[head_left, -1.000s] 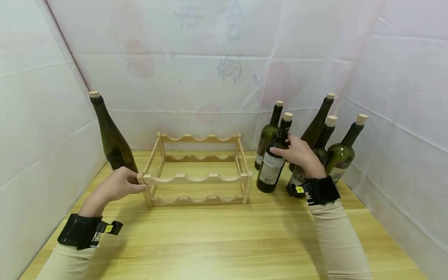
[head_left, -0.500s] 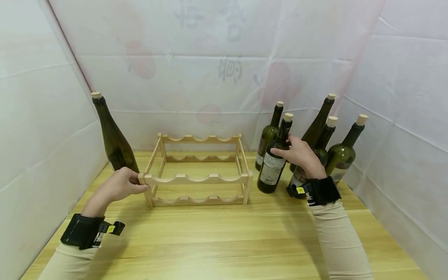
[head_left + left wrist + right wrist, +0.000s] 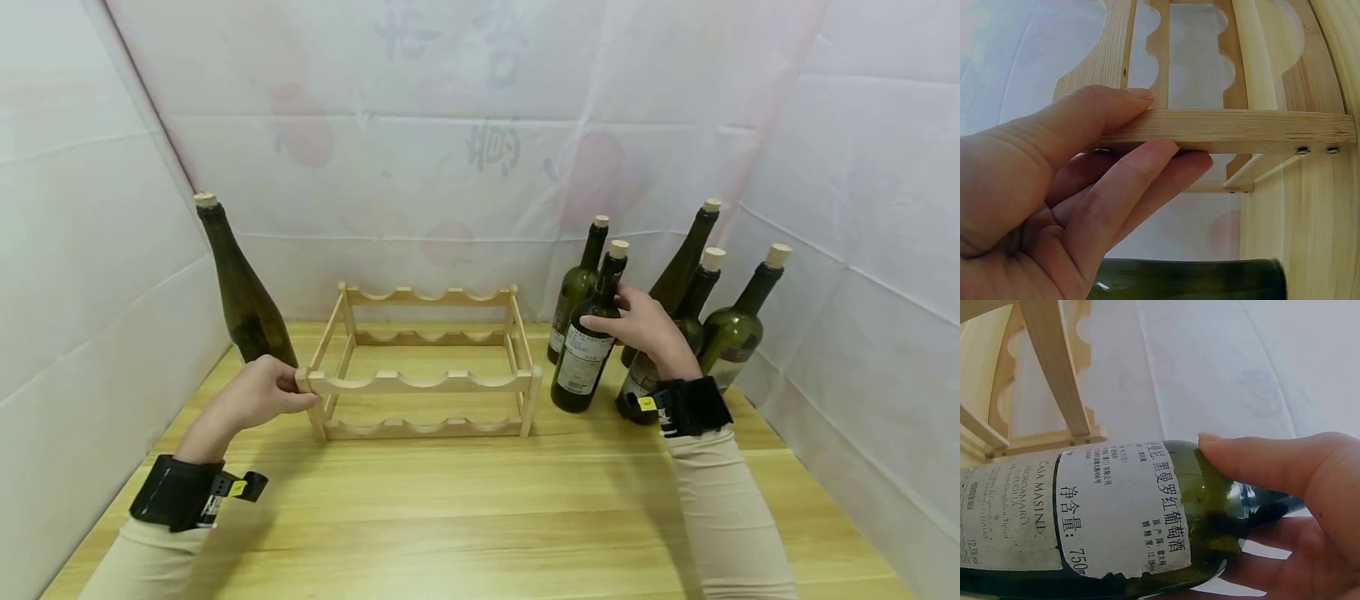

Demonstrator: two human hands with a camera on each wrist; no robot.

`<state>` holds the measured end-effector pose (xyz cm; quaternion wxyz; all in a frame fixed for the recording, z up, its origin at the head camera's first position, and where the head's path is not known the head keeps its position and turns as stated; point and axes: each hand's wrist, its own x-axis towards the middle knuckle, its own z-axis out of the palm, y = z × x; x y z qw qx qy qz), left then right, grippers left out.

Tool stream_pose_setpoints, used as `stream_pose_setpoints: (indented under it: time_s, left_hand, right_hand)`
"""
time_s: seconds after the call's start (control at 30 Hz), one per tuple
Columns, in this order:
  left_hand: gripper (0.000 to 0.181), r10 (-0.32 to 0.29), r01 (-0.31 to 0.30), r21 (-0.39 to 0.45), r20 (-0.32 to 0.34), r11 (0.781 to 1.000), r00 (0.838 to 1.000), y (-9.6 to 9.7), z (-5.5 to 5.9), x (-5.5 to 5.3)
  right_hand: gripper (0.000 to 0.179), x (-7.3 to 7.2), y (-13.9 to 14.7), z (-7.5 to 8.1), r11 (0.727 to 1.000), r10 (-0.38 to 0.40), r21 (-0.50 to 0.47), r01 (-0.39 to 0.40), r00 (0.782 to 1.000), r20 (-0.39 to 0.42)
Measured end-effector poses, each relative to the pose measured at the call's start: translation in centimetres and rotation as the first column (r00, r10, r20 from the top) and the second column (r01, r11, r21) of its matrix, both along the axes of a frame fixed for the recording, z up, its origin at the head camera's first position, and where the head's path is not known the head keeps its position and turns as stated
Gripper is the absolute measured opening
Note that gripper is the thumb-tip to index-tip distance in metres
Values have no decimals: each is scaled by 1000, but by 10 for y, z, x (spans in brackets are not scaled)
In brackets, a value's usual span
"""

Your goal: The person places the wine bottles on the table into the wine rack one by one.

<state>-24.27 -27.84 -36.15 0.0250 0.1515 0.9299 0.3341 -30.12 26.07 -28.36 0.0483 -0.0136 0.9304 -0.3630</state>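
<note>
A wooden wine rack (image 3: 420, 383) with scalloped rails stands on the table. My left hand (image 3: 258, 393) pinches its front left corner post, and the left wrist view shows the thumb on one side of the post (image 3: 1241, 130) and fingertips on the other. Right of the rack, my right hand (image 3: 643, 329) grips a dark green wine bottle (image 3: 583, 358) around its shoulder. That bottle is upright, corked and bears a white label (image 3: 1125, 512). In the right wrist view the thumb lies on the glass and the other fingers curl round the far side, partly hidden.
A tall corked bottle (image 3: 251, 308) stands just left of the rack. Behind the held bottle is another bottle (image 3: 576, 292); several more, such as a green one (image 3: 731, 333), stand at the right, partly behind my right hand. White cloth walls (image 3: 450, 183) enclose the wooden table (image 3: 450, 517).
</note>
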Motion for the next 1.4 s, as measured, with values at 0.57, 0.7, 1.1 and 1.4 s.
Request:
stream_pose_setpoints:
  time_s: [0.57,0.7,1.1,1.4]
  left_hand:
    - [17,13,-13,-14,3,1000,1000,2,2,1]
    - [18,12,-12,-11,0,1000,1000,1,1,1]
    - [18,17,-17,-7,4,1000,1000,1,0,2]
    - [19,21,-21,0,4,1000,1000,2,-1,2]
  right_hand:
    - [96,0,3,0,993,49,-106,-55,997,-52]
    - [96,3,-1,1,990,53,-129,-60,997,-55]
    - [104,13,-4,1,999,40,-31,-43,997,-72]
    - [92,28,-6,5,999,39,-11,-40,996,-77]
